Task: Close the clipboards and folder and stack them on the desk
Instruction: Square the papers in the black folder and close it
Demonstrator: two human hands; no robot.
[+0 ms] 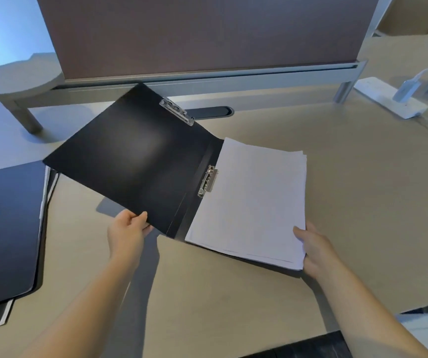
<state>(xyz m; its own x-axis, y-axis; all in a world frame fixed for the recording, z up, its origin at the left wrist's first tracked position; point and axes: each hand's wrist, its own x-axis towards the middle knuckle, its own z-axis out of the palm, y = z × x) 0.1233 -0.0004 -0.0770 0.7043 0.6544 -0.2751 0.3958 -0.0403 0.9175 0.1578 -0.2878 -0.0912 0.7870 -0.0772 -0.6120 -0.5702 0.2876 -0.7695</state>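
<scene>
A black folder [135, 156] lies open in the middle of the beige desk [362, 202], its left cover lifted off the surface. A metal clip [176, 111] sits at the top of that cover and another metal clip [207, 180] by the spine. A stack of white paper [256, 202] fills the right half. My left hand [127, 231] grips the lower edge of the left cover. My right hand [313, 246] holds the bottom right corner of the folder and paper. A stack of closed black folders [6, 228] rests at the desk's left.
A brown partition screen [202, 32] on a grey rail runs along the back of the desk. A white power strip [388, 98] with a plugged-in charger and cables lies at the back right. A round grey shelf [19, 78] stands at the back left.
</scene>
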